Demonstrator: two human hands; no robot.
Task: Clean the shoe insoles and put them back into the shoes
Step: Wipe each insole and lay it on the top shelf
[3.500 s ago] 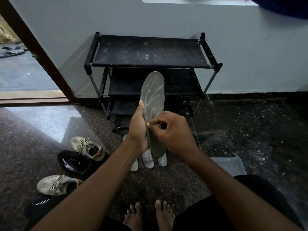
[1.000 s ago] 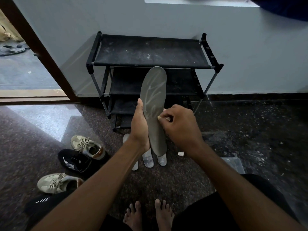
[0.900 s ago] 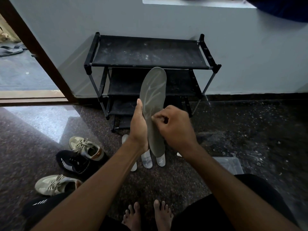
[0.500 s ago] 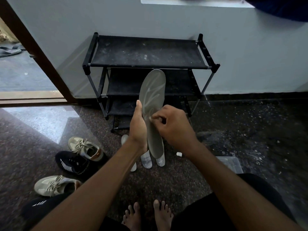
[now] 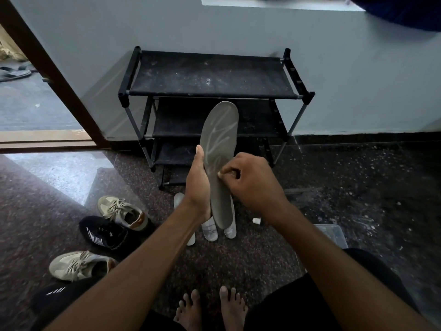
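A person sits on the speckled stone floor (image 5: 250,259), bare feet (image 5: 210,306) at its near edge, holding a grey insole (image 5: 220,139) upright in front of a black shoe rack (image 5: 210,75) that stands against the wall. The left hand (image 5: 198,185) grips the insole's left edge, thumb stretched up along it and fingers wrapped behind. The right hand (image 5: 250,185) has its fingers curled together, the tips pinching the insole's right edge about halfway up. Pale scrawled strokes run across the insole's upper half; they cannot be read as letters. Below the held insole, three white insoles (image 5: 210,231) lie side by side on the floor, with a small white object (image 5: 256,220) just beside them to the right and a clear plastic container (image 5: 331,235) further right. Toward the floor's left edge lie a beige sneaker (image 5: 121,212), a black sneaker (image 5: 105,232) with white stripes and tiny unreadable lettering, and a second beige sneaker (image 5: 76,265).
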